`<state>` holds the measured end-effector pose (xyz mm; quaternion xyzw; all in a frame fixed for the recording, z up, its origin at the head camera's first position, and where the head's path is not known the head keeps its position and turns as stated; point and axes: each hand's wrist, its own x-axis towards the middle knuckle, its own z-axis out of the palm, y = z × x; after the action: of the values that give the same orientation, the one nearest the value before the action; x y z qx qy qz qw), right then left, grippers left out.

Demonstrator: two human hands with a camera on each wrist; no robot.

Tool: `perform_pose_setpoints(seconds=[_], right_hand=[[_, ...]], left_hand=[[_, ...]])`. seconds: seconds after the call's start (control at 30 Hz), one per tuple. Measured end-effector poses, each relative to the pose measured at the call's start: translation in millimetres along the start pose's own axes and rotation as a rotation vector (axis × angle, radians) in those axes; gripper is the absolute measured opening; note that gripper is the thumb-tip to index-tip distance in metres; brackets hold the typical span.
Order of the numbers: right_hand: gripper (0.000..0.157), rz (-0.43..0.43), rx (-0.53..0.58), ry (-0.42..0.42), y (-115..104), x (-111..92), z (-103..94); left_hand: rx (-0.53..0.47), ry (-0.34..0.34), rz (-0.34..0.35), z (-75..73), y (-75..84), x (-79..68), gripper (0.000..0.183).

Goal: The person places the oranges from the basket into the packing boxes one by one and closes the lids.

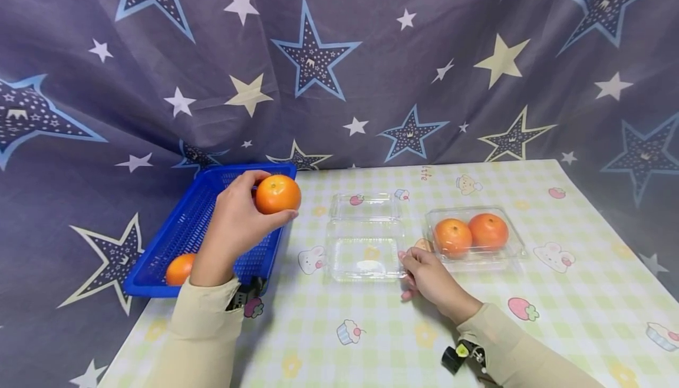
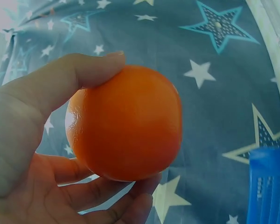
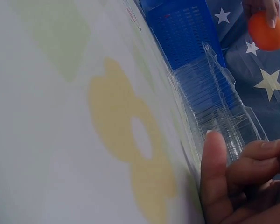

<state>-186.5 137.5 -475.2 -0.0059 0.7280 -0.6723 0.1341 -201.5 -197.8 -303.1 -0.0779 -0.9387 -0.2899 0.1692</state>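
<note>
My left hand (image 1: 239,217) grips an orange (image 1: 278,194) between thumb and fingers, held up above the right edge of the blue basket (image 1: 204,168). In the left wrist view the thumb lies on one side of the fruit and the fingers curl around the other. An open clear plastic clamshell box (image 1: 366,258) lies on the table with its lid folded back, away from me. My right hand (image 1: 432,279) pinches the right rim of this box. In the right wrist view the fingers are curled by the box's edge; their exact contact is partly hidden.
Another orange (image 1: 181,269) sits in the near end of the basket, partly behind my left wrist. To the right stands a clear box (image 1: 511,246) with two oranges (image 1: 472,234) inside. A checked tablecloth (image 1: 392,335) covers the table, and a star-patterned curtain (image 1: 366,16) hangs behind.
</note>
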Motion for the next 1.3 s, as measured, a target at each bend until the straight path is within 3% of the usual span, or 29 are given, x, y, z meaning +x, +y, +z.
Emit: perform_pose_setpoints(seconds=[0.27, 0.5, 0.8, 1.3], right_hand=[[0.035, 0.000, -0.011, -0.005, -3.1, 0.4, 0.6], [0.035, -0.006, 0.008, -0.031, -6.5, 0.8, -4.7], [0.033, 0.003, 0.016, -0.042, -4.8, -1.5, -9.5], [0.034, 0.001, 0.020, -0.043, -4.2, -1.5, -6.5]], left_hand=[[-0.060, 0.025, 0.027, 15.5, 10.9, -3.1, 0.082], [-0.087, 0.070, 0.108, 28.6, 22.0, -0.2, 0.080], [-0.073, 0.000, 0.120, 52.1, 32.4, -1.8, 0.079], [-0.015, -0.090, 0.140, 84.9, 35.5, -1.9, 0.076]])
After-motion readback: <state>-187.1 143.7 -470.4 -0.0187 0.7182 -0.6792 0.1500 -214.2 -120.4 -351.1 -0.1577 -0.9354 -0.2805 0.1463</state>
